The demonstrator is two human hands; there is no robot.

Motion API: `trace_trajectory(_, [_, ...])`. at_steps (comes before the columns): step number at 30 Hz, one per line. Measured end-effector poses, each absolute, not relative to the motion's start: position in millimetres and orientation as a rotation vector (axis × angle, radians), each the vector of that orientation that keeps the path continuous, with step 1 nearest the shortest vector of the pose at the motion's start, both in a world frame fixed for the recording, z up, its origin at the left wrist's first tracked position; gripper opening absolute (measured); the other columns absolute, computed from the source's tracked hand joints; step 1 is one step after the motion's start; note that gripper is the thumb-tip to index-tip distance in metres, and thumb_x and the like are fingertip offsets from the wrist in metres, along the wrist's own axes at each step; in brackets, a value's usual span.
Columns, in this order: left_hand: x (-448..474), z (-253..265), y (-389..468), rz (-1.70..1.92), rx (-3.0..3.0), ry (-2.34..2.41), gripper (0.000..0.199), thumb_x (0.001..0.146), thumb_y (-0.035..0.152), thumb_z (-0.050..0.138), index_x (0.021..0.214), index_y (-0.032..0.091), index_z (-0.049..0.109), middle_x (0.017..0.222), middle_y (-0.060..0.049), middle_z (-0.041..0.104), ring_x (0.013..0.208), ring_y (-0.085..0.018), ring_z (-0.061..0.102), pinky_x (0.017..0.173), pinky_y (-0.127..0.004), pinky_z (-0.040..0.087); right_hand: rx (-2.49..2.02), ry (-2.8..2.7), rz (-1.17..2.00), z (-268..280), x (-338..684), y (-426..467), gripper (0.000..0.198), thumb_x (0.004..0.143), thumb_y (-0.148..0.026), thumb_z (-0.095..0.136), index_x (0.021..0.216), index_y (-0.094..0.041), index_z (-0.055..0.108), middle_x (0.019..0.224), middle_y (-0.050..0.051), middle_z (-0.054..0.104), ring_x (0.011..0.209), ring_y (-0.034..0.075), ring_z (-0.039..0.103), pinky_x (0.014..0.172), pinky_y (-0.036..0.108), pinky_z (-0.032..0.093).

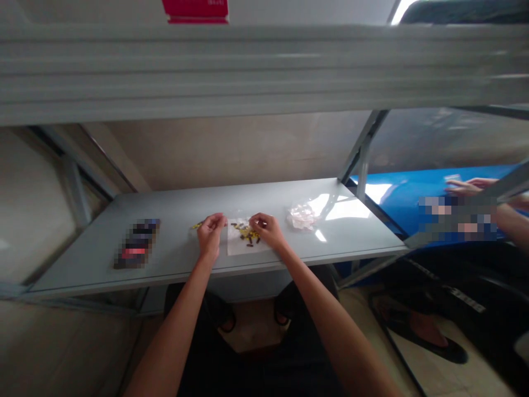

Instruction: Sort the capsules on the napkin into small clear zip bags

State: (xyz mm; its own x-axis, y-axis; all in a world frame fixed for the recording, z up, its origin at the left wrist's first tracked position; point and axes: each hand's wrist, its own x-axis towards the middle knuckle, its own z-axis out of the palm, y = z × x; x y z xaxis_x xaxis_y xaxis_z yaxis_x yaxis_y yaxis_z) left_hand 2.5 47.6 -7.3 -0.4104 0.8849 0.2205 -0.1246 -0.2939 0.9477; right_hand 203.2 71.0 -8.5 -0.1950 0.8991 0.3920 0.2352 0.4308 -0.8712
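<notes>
On the grey shelf in front of me lies a white sheet [239, 247] with several small yellow and dark-brown pieces [249, 235] scattered over it. My right hand [265, 227] is over the sheet's right side, fingers curled and pinched together at the pieces; what they hold is too small to make out. Just left of the sheet is my left hand [211, 231], its thumb and fingers drawn together, their contents hidden. Beside that hand, more yellow pieces [197, 225] show, seemingly in a clear bag. A crumpled clear plastic bag [303, 216] with pale contents rests to the right.
A blurred dark object [138, 243] with a red patch lies at the shelf's left. An upper shelf edge [248, 71] crosses overhead, with metal posts [363, 154] at the sides. Another person's hands [469, 186] are at a blue table [405, 184] on the right.
</notes>
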Motion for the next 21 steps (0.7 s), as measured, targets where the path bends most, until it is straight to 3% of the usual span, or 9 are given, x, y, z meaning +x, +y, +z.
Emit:
trace_trajectory(5, [4.9, -8.1, 44.9, 1.690, 1.118, 1.170, 0.050, 0.072, 0.046, 0.083, 0.108, 0.015, 0.068, 0.103, -0.010, 0.073, 0.094, -0.020, 0.071, 0.085, -0.031, 0.056, -0.970, -1.621, 0.868, -7.2, 205.3, 70.6, 0.025, 0.084, -0.037, 0.062, 0.089, -0.016, 0.074, 0.085, 0.006, 0.073, 0.071, 0.016, 0.060, 0.066, 0.026, 0.047])
trace_trajectory(14, [3.9, -10.7, 43.0, 1.617, 1.169, 1.226, 0.044, 0.071, 0.044, 0.083, 0.100, 0.015, 0.068, 0.090, -0.008, 0.074, 0.078, -0.020, 0.072, 0.070, -0.031, 0.059, -0.898, -1.539, 0.959, -6.7, 205.0, 70.4, 0.022, 0.079, -0.038, 0.068, 0.082, -0.017, 0.071, 0.088, 0.007, 0.073, 0.074, 0.016, 0.062, 0.068, 0.027, 0.048])
trace_trajectory(21, [4.6, -2.2, 38.6, 1.665, 1.074, 1.158, 0.050, 0.068, 0.042, 0.085, 0.104, 0.014, 0.066, 0.099, -0.012, 0.077, 0.090, -0.022, 0.074, 0.078, -0.033, 0.060, -1.059, -1.667, 0.829, -5.6, 206.8, 70.0, 0.029, 0.084, -0.043, 0.064, 0.082, -0.016, 0.075, 0.068, 0.002, 0.067, 0.060, 0.013, 0.050, 0.058, 0.025, 0.037])
